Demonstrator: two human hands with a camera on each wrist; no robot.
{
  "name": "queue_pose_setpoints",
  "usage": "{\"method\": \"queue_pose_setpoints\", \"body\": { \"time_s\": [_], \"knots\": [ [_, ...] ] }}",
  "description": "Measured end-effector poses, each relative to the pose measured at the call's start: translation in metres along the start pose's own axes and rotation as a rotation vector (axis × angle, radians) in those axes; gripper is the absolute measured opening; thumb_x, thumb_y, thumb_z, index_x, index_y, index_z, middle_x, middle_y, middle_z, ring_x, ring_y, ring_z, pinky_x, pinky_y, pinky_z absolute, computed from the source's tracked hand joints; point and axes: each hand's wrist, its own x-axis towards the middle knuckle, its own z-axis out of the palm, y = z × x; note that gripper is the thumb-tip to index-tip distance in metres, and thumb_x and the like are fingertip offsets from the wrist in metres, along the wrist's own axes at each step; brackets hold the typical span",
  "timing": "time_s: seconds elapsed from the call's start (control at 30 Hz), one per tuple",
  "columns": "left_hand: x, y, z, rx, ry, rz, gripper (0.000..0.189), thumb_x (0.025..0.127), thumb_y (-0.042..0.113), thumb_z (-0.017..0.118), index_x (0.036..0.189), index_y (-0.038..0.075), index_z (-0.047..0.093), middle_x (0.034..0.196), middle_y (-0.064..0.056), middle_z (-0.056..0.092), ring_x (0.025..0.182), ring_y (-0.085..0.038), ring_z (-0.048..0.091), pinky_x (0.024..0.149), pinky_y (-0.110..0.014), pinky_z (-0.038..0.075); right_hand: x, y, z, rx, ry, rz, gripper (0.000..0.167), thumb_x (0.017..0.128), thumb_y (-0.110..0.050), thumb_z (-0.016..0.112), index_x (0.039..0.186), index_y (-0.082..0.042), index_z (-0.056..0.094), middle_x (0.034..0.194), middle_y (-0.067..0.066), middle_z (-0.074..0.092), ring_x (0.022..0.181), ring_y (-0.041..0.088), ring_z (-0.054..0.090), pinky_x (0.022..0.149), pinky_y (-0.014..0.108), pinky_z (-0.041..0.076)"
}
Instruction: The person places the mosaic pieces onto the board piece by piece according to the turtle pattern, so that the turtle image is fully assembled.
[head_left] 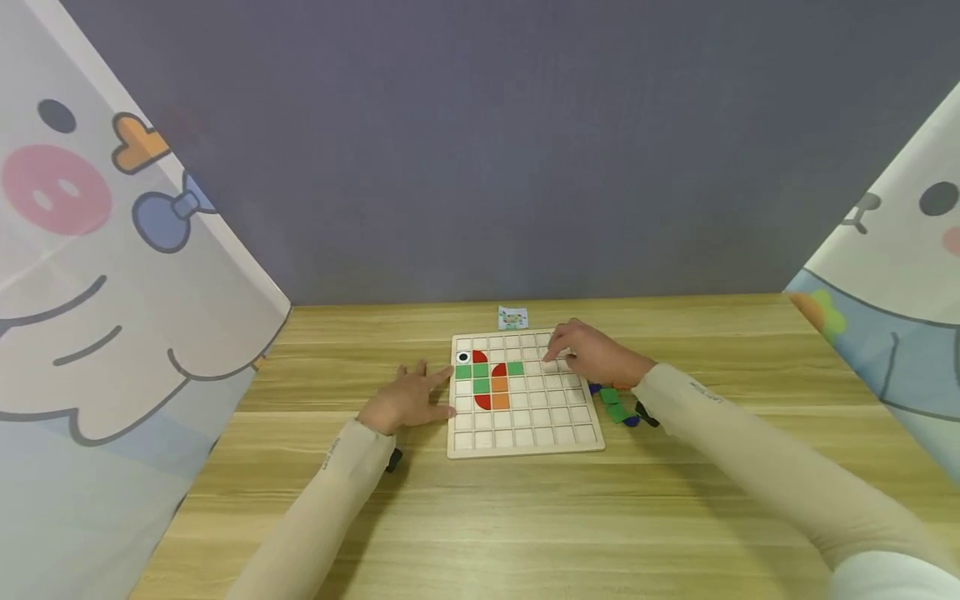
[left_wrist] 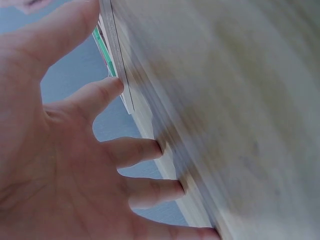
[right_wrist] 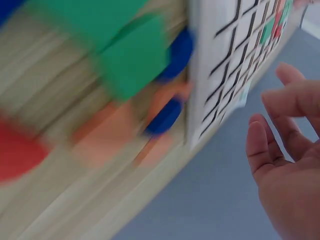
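A square wooden grid board [head_left: 532,442] lies on the table. Toward its left side sit several coloured tiles: a white tile with a black eye dot [head_left: 463,357], green squares [head_left: 481,386], red rounded pieces [head_left: 483,402] and orange squares [head_left: 500,402]. Spread wide, my left hand [head_left: 405,400] rests at the board's left edge, thumb and index finger against its side, the other fingertips on the table. My right hand [head_left: 596,354] hovers over the board's upper right cells, fingers loosely bent. No piece shows between its fingers [right_wrist: 257,145] in the right wrist view.
Loose green, blue, orange and red pieces [head_left: 613,404] lie on the table right of the board, partly behind my right forearm. A small picture card [head_left: 513,318] lies beyond the board's far edge. A grey panel [head_left: 525,167] rises behind the table.
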Motion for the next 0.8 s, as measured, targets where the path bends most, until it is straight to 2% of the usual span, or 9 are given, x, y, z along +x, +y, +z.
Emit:
{"method": "queue_pose_setpoints", "body": {
  "time_s": [0.17,0.3,0.43,0.53,0.63,0.8],
  "knots": [
    [0.0,0.0,0.0,0.003,-0.004,0.004,0.078,0.085,0.05,0.065,0.15,0.027,0.028,0.15,-0.03,0.012,0.129,-0.06,0.01,0.082,-0.074,0.033,-0.032,0.015,-0.015,-0.012,0.026,0.055,0.023,0.085,0.009,0.061,0.102,-0.004,0.071,0.103,0.005,0.061,0.096,0.025,0.05,0.08,0.041,0.046],
    [0.0,0.0,0.0,-0.01,-0.005,0.013,0.078,0.085,0.049,0.065,0.15,0.026,0.028,0.15,-0.031,0.012,0.129,-0.061,0.01,0.083,-0.075,0.032,-0.056,0.029,-0.02,0.004,0.021,0.143,0.022,0.085,0.003,0.065,0.105,-0.006,0.069,0.102,0.003,0.062,0.098,0.024,0.053,0.094,0.048,0.04],
    [-0.001,-0.001,0.0,-0.014,-0.003,0.015,0.077,0.086,0.048,0.065,0.15,0.026,0.028,0.15,-0.031,0.012,0.129,-0.061,0.01,0.085,-0.075,0.031,-0.074,0.04,-0.02,0.006,0.011,0.164,0.021,0.084,-0.005,0.071,0.104,-0.009,0.07,0.108,0.004,0.062,0.102,0.027,0.053,0.094,0.051,0.039],
    [-0.001,0.0,0.0,-0.017,-0.007,0.01,0.077,0.085,0.049,0.065,0.15,0.027,0.028,0.15,-0.031,0.012,0.13,-0.06,0.009,0.086,-0.074,0.031,-0.085,0.047,-0.02,0.036,-0.01,0.155,0.029,0.083,-0.013,0.074,0.111,-0.01,0.071,0.121,0.01,0.06,0.11,0.031,0.049,0.089,0.051,0.043],
    [-0.001,0.001,0.0,-0.016,-0.013,0.013,0.077,0.086,0.048,0.065,0.15,0.026,0.028,0.15,-0.031,0.012,0.13,-0.06,0.009,0.086,-0.074,0.031,-0.095,0.052,-0.018,0.072,-0.033,0.157,0.039,0.082,-0.017,0.075,0.119,-0.008,0.067,0.131,0.013,0.054,0.117,0.035,0.045,0.09,0.051,0.043],
    [-0.001,0.001,0.0,-0.016,-0.012,0.01,0.077,0.086,0.048,0.064,0.15,0.027,0.028,0.151,-0.03,0.011,0.13,-0.059,0.008,0.087,-0.074,0.031,-0.102,0.057,-0.013,0.084,-0.029,0.161,0.042,0.08,-0.015,0.075,0.12,-0.006,0.066,0.132,0.014,0.054,0.118,0.037,0.045,0.09,0.05,0.044]
  ]
}}
